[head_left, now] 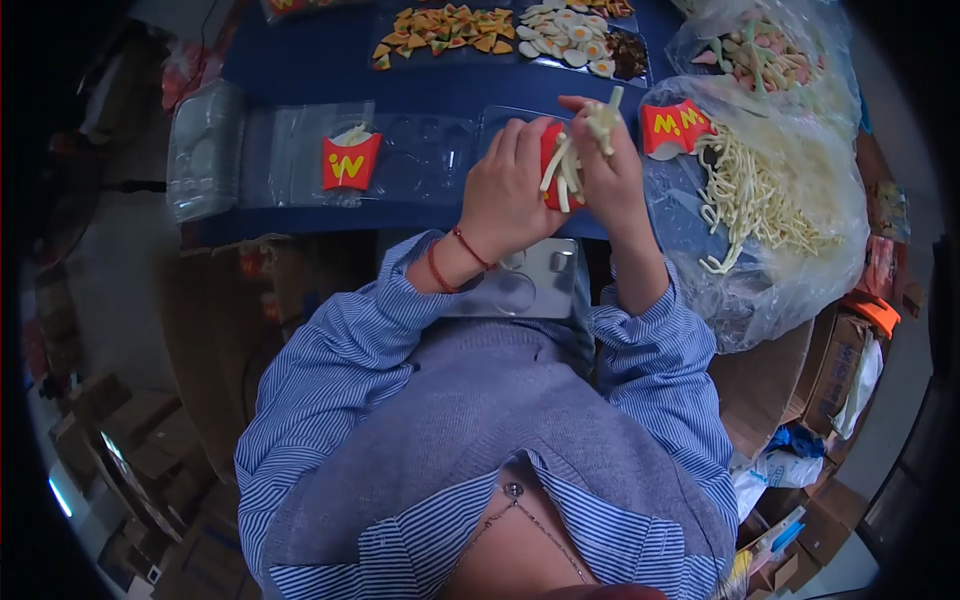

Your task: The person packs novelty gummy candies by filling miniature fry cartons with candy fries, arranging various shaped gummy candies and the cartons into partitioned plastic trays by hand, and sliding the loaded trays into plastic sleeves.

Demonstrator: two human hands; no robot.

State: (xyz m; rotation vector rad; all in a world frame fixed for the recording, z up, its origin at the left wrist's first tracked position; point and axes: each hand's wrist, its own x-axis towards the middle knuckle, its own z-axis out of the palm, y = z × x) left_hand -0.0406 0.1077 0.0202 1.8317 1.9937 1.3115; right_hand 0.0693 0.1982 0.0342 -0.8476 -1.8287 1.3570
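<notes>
My left hand (507,188) is wrapped round a red fries carton (549,148), mostly hidden behind the fingers. Pale, thin toy fries (566,172) stick out between my two hands. In my right hand (617,178), closed beside the carton, is a small bunch of toy fries (603,122) pinched near the thumb. To the right lie flat red cartons with a yellow logo (676,128), touching a heap of loose toy fries (745,190) on a clear plastic bag (790,290). A filled red carton (350,163) rests in clear packaging on the left.
Clear plastic trays (205,150) are stacked at the table's left end, with another clear tray (415,150) nearer the middle. Small orange-yellow pieces (445,30) and fried-egg pieces (565,35) lie at the back. A phone (530,285) is below my hands. Cardboard boxes (840,370) stand at right.
</notes>
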